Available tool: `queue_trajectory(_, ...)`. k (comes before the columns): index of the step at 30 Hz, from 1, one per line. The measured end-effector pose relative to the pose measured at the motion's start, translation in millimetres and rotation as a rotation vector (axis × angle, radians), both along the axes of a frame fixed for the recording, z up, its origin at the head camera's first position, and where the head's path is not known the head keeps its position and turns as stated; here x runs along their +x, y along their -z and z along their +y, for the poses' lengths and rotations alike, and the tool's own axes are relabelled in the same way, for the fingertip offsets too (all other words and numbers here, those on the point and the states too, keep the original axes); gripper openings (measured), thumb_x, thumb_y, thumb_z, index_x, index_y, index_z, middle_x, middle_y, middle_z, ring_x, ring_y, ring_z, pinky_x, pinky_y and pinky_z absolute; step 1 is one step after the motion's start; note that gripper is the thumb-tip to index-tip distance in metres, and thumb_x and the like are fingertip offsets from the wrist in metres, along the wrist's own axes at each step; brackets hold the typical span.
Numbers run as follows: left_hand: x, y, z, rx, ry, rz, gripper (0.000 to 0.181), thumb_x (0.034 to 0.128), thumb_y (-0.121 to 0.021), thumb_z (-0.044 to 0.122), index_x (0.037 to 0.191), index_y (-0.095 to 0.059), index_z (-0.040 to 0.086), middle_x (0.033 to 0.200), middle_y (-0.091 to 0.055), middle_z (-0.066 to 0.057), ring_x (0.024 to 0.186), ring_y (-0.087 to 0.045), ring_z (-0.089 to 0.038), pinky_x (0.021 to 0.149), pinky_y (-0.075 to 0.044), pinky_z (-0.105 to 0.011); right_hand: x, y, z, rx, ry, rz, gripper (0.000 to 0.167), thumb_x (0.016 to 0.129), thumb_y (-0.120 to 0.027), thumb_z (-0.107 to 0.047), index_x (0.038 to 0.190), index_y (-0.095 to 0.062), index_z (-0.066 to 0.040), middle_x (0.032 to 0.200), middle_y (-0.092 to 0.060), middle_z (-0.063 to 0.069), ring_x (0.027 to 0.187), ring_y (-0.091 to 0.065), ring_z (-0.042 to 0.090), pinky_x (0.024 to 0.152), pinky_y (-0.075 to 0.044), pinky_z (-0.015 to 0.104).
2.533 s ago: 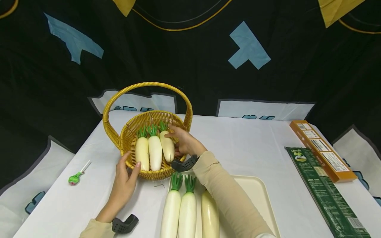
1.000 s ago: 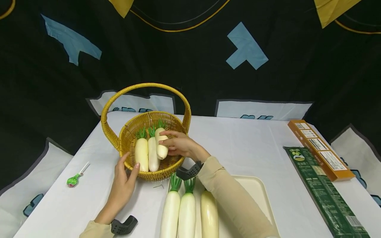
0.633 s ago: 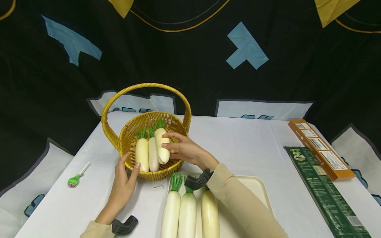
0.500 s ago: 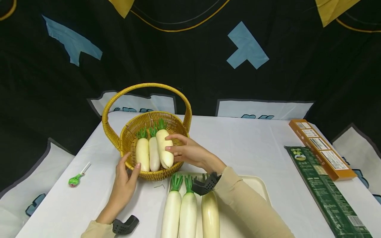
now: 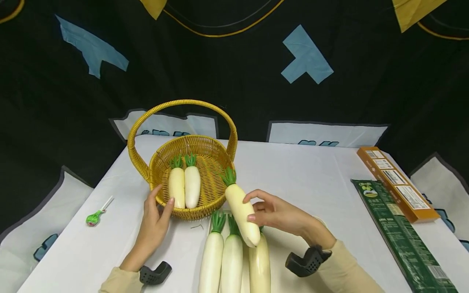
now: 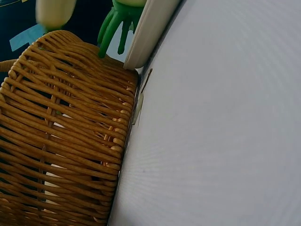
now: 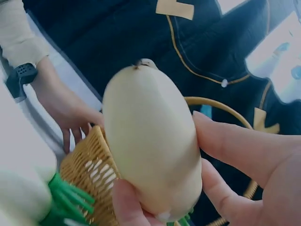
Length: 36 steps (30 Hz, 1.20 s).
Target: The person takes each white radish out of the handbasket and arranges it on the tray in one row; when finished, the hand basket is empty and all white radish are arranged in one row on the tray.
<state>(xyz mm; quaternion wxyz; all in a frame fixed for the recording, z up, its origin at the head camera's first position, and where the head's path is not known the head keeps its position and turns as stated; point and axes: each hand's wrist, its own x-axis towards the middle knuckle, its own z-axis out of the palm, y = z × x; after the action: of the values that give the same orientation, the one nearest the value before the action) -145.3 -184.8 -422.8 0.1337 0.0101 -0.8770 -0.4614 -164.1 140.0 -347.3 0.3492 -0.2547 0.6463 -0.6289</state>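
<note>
At nine o'clock from right hand (image 5: pixel 278 214), radish (image 5: pixel 239 208) pinched thumb-to-fingers, axis eleven-to-five; left hand (image 5: pixel 154 228) farther, spread against basket (image 5: pixel 210 179)

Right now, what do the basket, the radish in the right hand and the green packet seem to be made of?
Basket: wicker or plastic imitation, satin; strands interlace.
Radish: smooth, satin, perhaps plastic or foam; its uniformly green leaves look moulded.
Green packet: probably plastic film, glossy; uneven highlights.

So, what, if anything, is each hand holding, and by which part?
The right hand holds a white radish by the middle of its body. The left hand is at the rim of the basket, with no clear grip visible.
</note>
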Motion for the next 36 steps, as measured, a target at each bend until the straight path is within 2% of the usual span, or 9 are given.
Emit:
queue_trajectory(9,1.2,-1.9,-0.3,-0.003,-0.007,-0.007,0.061,0.0952,-0.042,0.034,0.143,-0.016,0.007,0.145,-0.016,-0.026,0.134,-0.018,-0.042,0.102,-0.026,-0.06,38.1,22.2,53,0.004,-0.003,0.091,0.035,0.088,-0.056,-0.007,0.118,-0.036,-0.003,0.098,-0.047,0.004,0.088,-0.051,0.007,0.073,-0.045,0.022)
queue_trajectory(17,1.2,-1.9,0.0,-0.005,-0.004,-0.017,0.061,0.0954,-0.041,0.036,0.143,-0.014,0.009,0.145,-0.015,-0.026,0.134,-0.017,-0.043,0.102,-0.025,-0.06,64.9,41.1,81,-0.021,0.03,0.094,0.033,0.087,-0.054,-0.001,0.114,-0.035,0.001,0.091,-0.043,0.0,0.081,-0.048,0.001,0.067,-0.044,0.024)
queue_trajectory(19,1.1,-1.7,0.1,-0.008,-0.007,-0.021,0.061,0.0954,-0.041,0.036,0.143,-0.014,0.009,0.145,-0.015,-0.026,0.134,-0.018,-0.043,0.102,-0.026,-0.06,71.0,43.6,86,-0.023,0.044,0.08,0.033,0.088,-0.053,-0.001,0.115,-0.035,0.001,0.092,-0.041,-0.001,0.08,-0.047,0.0,0.068,-0.043,0.024)
queue_trajectory(23,0.8,-1.2,0.5,-0.004,-0.007,-0.011,0.061,0.0954,-0.041,0.035,0.143,-0.015,0.009,0.144,-0.016,-0.027,0.133,-0.019,-0.043,0.101,-0.028,-0.059,82.0,46.9,90,-0.002,0.077,-0.006,0.032,0.089,-0.052,-0.001,0.116,-0.035,-0.001,0.093,-0.038,-0.001,0.08,-0.042,0.0,0.067,-0.04,0.024)
queue_trajectory(27,0.7,-1.3,0.9,-0.001,-0.008,-0.009,0.061,0.0952,-0.042,0.035,0.143,-0.015,0.008,0.144,-0.016,-0.027,0.134,-0.019,-0.042,0.101,-0.027,-0.059,88.7,52.2,90,-0.012,0.057,-0.115,0.03,0.091,-0.05,-0.003,0.118,-0.036,-0.004,0.09,-0.039,-0.004,0.081,-0.045,0.0,0.068,-0.04,0.023)
queue_trajectory(30,0.8,-1.7,0.8,-0.002,-0.011,-0.011,0.061,0.0951,-0.042,0.035,0.143,-0.015,0.008,0.145,-0.016,-0.027,0.134,-0.018,-0.042,0.102,-0.026,-0.06,91.6,56.4,87,-0.041,0.034,-0.155,0.03,0.092,-0.047,-0.003,0.119,-0.036,-0.006,0.093,-0.043,-0.005,0.084,-0.05,0.003,0.072,-0.043,0.023)
queue_trajectory(36,0.8,-1.9,0.3,-0.007,-0.013,-0.011,0.061,0.0951,-0.042,0.035,0.143,-0.016,0.007,0.145,-0.016,-0.026,0.135,-0.018,-0.042,0.103,-0.025,-0.06,97.2,60.4,78,-0.043,0.074,-0.092,0.032,0.089,-0.051,-0.003,0.118,-0.036,-0.003,0.095,-0.048,-0.002,0.085,-0.055,0.005,0.072,-0.048,0.022)
